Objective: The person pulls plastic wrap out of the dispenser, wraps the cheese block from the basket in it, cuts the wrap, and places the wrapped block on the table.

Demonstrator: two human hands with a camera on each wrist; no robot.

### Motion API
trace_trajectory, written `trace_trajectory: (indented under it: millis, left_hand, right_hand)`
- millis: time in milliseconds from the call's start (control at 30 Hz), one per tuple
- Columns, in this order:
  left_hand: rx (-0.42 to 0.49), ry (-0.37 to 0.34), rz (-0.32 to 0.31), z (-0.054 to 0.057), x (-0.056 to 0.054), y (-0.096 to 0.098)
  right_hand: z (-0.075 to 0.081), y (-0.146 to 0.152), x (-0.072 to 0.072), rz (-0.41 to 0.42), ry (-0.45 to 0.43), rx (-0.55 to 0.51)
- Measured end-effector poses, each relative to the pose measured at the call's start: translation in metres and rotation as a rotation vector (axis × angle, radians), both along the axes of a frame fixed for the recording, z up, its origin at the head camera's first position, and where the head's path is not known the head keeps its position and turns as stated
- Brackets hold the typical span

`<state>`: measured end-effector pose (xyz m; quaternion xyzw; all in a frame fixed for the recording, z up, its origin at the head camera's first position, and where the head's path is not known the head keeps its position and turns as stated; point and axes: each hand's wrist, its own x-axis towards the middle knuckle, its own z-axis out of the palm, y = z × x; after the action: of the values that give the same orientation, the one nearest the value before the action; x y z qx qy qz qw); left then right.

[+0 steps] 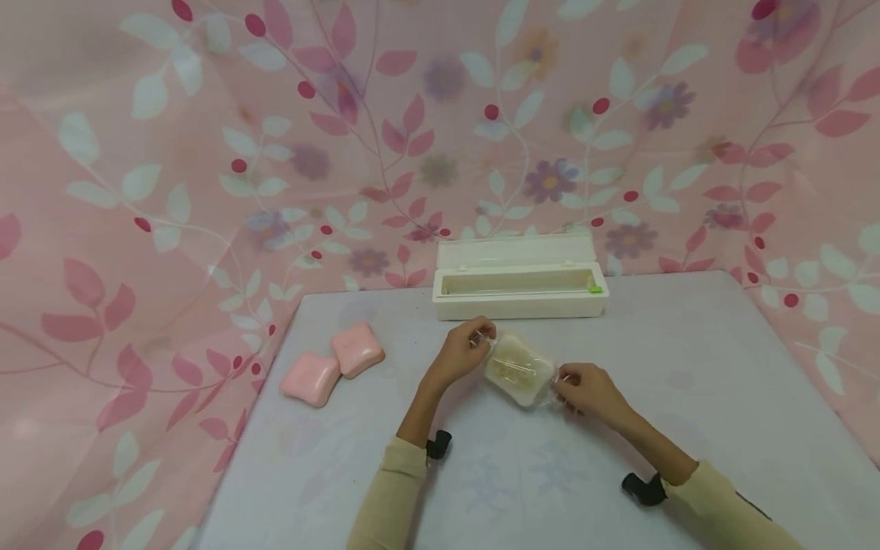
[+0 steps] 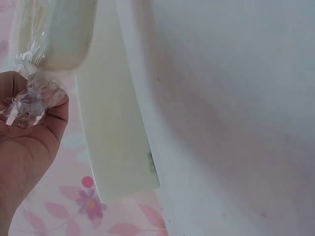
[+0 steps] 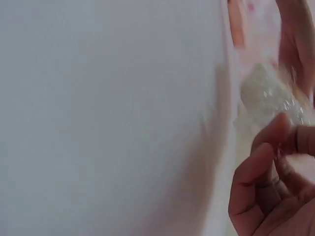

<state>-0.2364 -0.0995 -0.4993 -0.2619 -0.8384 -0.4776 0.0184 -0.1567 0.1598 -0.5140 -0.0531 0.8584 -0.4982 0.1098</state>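
Observation:
A cream, square bar with rounded corners (image 1: 517,370), looking like soap, hangs between the two hands in clear plastic wrap (image 2: 30,105). The left hand (image 1: 466,353) pinches the twisted wrap at the bar's upper left corner. On the other side, the right hand (image 1: 593,391) grips the wrap's opposite end between thumb and fingers. In the left wrist view the left hand (image 2: 29,142) has crumpled film bunched at its fingertips. The right wrist view shows the curled fingers of the right hand (image 3: 273,189) with the shiny wrapped bar (image 3: 268,93) behind; their grip on the film is partly hidden.
A long white box (image 1: 519,307) with its lid raised and a small green piece (image 1: 595,289) at its right end stands behind the hands. Two pink soap-like bars (image 1: 311,379) lie touching at the left. Patterned pink cloth (image 1: 426,137) hangs behind the white-covered table (image 1: 687,367).

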Motion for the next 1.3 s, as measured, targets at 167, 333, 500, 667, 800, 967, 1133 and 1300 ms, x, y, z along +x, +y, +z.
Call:
trace_trajectory:
  millis: [167,333,500,667,800,967,1133,1300]
  left_hand:
    - [-0.019,-0.121,-0.056,0.008,0.000,0.010]
    - [-0.095,-0.249,-0.097,0.016,0.002,0.022]
    - [-0.180,-0.316,-0.123,0.019,0.006,0.032]
    - [-0.275,-0.318,-0.166,0.017,0.009,0.041]
    - [-0.343,-0.285,-0.187,0.011,0.010,0.045]
    - [-0.387,-0.283,-0.189,0.007,0.011,0.046]
    - [-0.391,-0.268,-0.255,0.011,0.014,0.042]
    - [-0.460,-0.124,-0.119,0.025,0.032,0.034]
  right_hand:
    - [0.000,-0.016,0.034,-0.022,-0.318,-0.214]
    - [0.000,-0.024,0.059,-0.041,-0.569,-0.442]
    - [-0.005,-0.030,0.074,-0.028,-0.705,-0.594]
    - [-0.008,-0.034,0.085,0.010,-0.809,-0.697]
    - [-0.010,-0.036,0.090,-0.003,-0.847,-0.753]
    - [-0.011,-0.037,0.091,-0.018,-0.840,-0.755]
    - [-0.006,-0.032,0.089,0.102,-0.799,-0.615]
    - [0.011,-0.015,0.082,0.314,-0.545,-0.303]
